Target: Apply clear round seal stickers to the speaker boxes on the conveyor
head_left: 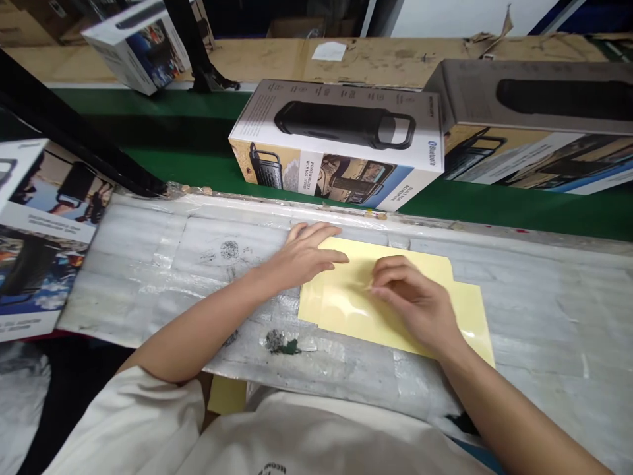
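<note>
A glossy yellow sheet (pixel 346 313), apparently backing paper and possibly more than one overlapping piece, lies on the worktable (pixel 539 310). My left hand (pixel 311 254) rests flat at its upper left corner, fingers spread over the edge. Above the sheet's middle, my right hand (pixel 415 300) is closed in a pinch, thumb against the fingertips. A tiny pale bit shows at those fingertips, too small and blurred to name. Shiny patches on the sheet look like glare or clear film.
Behind the table, a green conveyor belt (pixel 198 158) carries a printed speaker box (pixel 341 142) and another box (pixel 539 122). More boxes stand at the far left (pixel 39 231) and upper left (pixel 143 49). A black post (pixel 84 125) slants down at left.
</note>
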Demonstrator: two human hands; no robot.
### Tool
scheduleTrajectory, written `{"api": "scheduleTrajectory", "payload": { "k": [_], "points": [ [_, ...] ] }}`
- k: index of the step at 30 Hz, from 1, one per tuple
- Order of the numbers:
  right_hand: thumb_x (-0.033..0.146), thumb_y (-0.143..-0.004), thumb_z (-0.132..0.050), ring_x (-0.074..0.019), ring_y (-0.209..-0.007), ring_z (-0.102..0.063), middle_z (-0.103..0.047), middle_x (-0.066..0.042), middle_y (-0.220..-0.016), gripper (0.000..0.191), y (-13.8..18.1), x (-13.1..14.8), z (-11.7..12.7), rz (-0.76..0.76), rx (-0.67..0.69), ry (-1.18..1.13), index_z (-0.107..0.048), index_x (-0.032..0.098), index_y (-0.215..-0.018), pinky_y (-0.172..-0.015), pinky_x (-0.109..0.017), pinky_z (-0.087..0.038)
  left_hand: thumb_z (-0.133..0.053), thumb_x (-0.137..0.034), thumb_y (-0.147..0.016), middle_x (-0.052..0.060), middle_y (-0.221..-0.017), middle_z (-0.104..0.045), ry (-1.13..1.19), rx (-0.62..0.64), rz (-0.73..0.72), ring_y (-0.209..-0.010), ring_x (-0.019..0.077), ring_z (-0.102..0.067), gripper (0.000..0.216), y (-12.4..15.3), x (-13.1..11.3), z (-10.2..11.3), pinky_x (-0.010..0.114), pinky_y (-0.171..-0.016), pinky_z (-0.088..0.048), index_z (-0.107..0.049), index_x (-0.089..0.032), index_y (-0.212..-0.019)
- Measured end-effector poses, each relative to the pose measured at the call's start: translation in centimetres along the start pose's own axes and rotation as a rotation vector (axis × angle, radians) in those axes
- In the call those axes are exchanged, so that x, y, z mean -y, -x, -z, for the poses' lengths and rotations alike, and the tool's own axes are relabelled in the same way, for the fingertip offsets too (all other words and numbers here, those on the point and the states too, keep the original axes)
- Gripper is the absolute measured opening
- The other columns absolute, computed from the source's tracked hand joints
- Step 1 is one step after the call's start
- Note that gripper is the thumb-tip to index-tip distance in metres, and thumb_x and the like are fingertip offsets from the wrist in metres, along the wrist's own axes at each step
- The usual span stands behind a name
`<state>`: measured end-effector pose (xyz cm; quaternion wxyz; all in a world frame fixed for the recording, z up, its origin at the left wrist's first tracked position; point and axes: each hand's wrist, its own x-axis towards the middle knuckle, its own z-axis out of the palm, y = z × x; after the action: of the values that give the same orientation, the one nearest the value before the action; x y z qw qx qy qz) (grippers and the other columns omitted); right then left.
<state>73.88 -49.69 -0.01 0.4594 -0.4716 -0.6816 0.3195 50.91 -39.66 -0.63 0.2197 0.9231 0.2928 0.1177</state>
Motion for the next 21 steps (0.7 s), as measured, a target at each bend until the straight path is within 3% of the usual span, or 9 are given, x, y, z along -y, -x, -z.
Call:
{"api": "scheduleTrajectory", "payload": {
  "k": [2, 3, 6, 8, 11, 16, 21],
  "points": [
    [0.013, -0.095, -0.068, -0.0227, -0.088, -0.062, -0.06, -0.004, -0.096, 0.022, 0.5, 0.5, 0.1, 0.012, -0.144, 0.012, -0.068, 0.032, -0.106, -0.075, -0.037, -0.055, -0.053, -0.004, -0.097, 0.006, -0.154, -0.056, 0.009, 0.04, -0.028, -0.15, 0.0289, -0.041, 0.041, 0.0, -0.3, 0.0, 0.059, -0.124, -0.022, -0.08, -0.032, -0.11],
    [0.013, -0.095, -0.068, -0.0229, -0.087, -0.062, -0.061, -0.005, -0.099, 0.031, 0.9, 0.7, -0.1, 0.033, -0.142, 0.042, -0.066, 0.034, -0.117, -0.075, -0.038, -0.056, -0.05, 0.0, -0.096, 0.005, -0.153, -0.057, 0.015, 0.057, -0.04, -0.149, 0.0277, -0.042, 0.046, 0.0, -0.4, 0.0, 0.058, -0.124, -0.022, -0.081, -0.032, -0.107],
    [0.012, -0.098, -0.064, -0.025, -0.095, -0.065, -0.067, -0.007, -0.112, 0.061, 1.9, 0.9, -1.5, 0.18, 0.099, 0.207, -0.045, 0.037, -0.15, -0.08, -0.041, -0.057, -0.049, 0.0, -0.094, 0.006, -0.151, -0.059, 0.032, 0.087, -0.063, -0.146, 0.0257, -0.046, 0.046, 0.0, -0.2, -0.2, 0.055, -0.125, -0.024, -0.081, -0.03, -0.107],
    [0.007, -0.099, -0.06, -0.0266, -0.101, -0.065, -0.071, -0.008, -0.113, 0.074, 2.6, 0.7, -2.7, 0.292, 0.219, 0.35, -0.03, 0.036, -0.161, -0.082, -0.042, -0.057, -0.051, -0.002, -0.093, 0.006, -0.152, -0.058, 0.04, 0.08, -0.074, -0.146, 0.0255, -0.047, 0.043, 0.0, 0.1, -0.4, 0.055, -0.125, -0.024, -0.081, -0.03, -0.108],
    [-0.002, -0.097, -0.052, -0.0276, -0.106, -0.063, -0.072, -0.009, -0.109, 0.086, 3.3, 0.6, -3.8, 0.345, 0.259, 0.501, -0.015, 0.03, -0.167, -0.084, -0.041, -0.056, -0.052, 0.0, -0.092, 0.006, -0.153, -0.057, 0.054, 0.065, -0.097, -0.146, 0.026, -0.046, 0.046, 0.1, 0.5, -0.8, 0.056, -0.125, -0.022, -0.08, -0.03, -0.111],
    [-0.006, -0.094, -0.04, -0.027, -0.104, -0.063, -0.07, -0.013, -0.111, 0.086, 3.6, 1.9, -4.3, 0.296, 0.338, 0.568, -0.006, 0.02, -0.169, -0.085, -0.041, -0.057, -0.051, 0.001, -0.094, 0.009, -0.152, -0.058, 0.07, 0.055, -0.107, -0.146, 0.027, -0.047, 0.046, 0.2, 0.6, -1.0, 0.057, -0.124, -0.021, -0.081, -0.029, -0.11],
    [-0.001, -0.097, -0.038, -0.0259, -0.102, -0.066, -0.07, -0.014, -0.115, 0.08, 4.1, 2.3, -5.0, 0.255, 0.29, 0.581, -0.012, 0.019, -0.169, -0.084, -0.039, -0.058, -0.059, -0.002, -0.092, 0.01, -0.155, -0.056, 0.06, 0.059, -0.119, -0.148, 0.031, -0.045, 0.04, 0.3, 0.8, -1.0, 0.058, -0.125, -0.02, -0.081, -0.029, -0.113]
  ]
}}
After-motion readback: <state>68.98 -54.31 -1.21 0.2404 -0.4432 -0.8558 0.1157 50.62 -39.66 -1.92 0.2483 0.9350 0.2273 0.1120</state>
